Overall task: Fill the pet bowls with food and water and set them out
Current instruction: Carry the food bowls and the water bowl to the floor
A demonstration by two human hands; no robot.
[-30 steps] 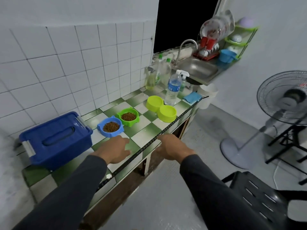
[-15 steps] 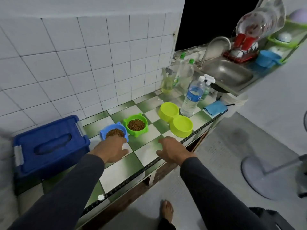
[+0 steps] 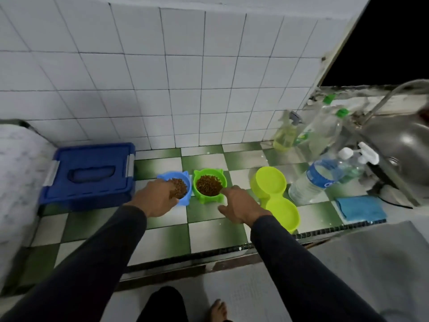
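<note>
Hands at two filled kibble bowls on the checkered worktop, water still unpoured.

Nearest, the left hand (image 3: 155, 198) covers the near rim of the blue bowl (image 3: 183, 182), fingers curled at it, though a true grip cannot be told; the right hand (image 3: 241, 205) lies loosely spread, index finger touching the green bowl (image 3: 210, 185). To lift well, each hand should probably take its rim with thumb over the edge and keep the bowl level so no kibble spills. The worktop's front edge lies open behind the hands. Right of the green bowl the yellow-green double bowl (image 3: 276, 196) looks empty, overhanging toward the front edge; beyond it leans a water bottle (image 3: 315, 180). Blue storage box (image 3: 90, 173) crowds the left end.
</note>
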